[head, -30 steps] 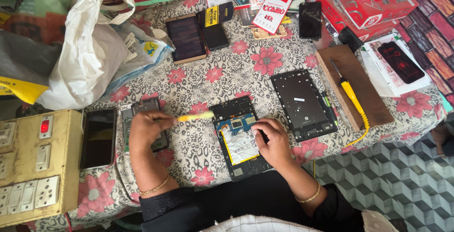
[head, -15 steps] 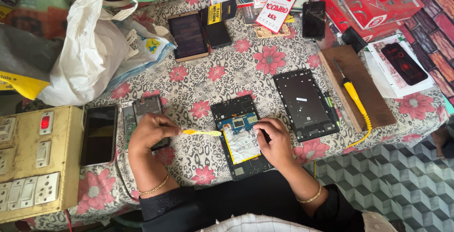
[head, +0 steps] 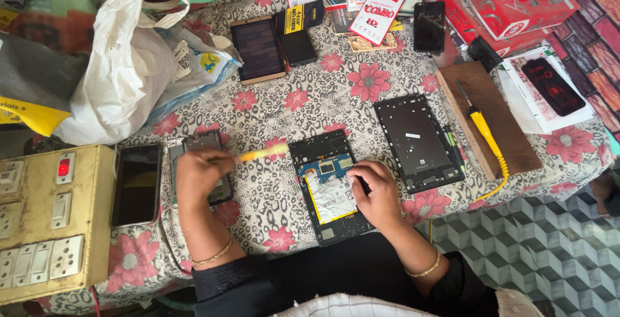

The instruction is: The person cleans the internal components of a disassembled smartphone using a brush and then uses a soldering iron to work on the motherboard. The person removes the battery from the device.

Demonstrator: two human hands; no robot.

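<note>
The worktop (head: 387, 91), covered in a floral cloth, carries everything described here; positions are given relative to the opened tablet (head: 329, 184) at its near edge.

A white plastic bag (head: 123, 65) lies far to the left and behind the tablet. A cream switchboard (head: 45, 220) stands at the far left edge. A wooden board (head: 491, 120) lies to the right, bearing a yellow-handled soldering iron (head: 481, 123). The detached black back cover (head: 420, 143) lies just right of the tablet. A dark phone (head: 137, 184) lies well to the left.

The opened tablet lies face down, its circuit board and silver battery exposed.

The right hand (head: 378, 194) rests on the tablet's right edge, fingers curled and pressing down near the battery. The left hand (head: 200, 172) is closed in a pinch around a yellow tool (head: 258, 154), whose tip points toward the tablet's upper left corner; the hand lies over a smaller device (head: 213, 168).

Risk: if the tool tip enters too steeply, it could puncture the battery or scratch the board. Uneven pressure from the right hand could flex the frame.
</note>
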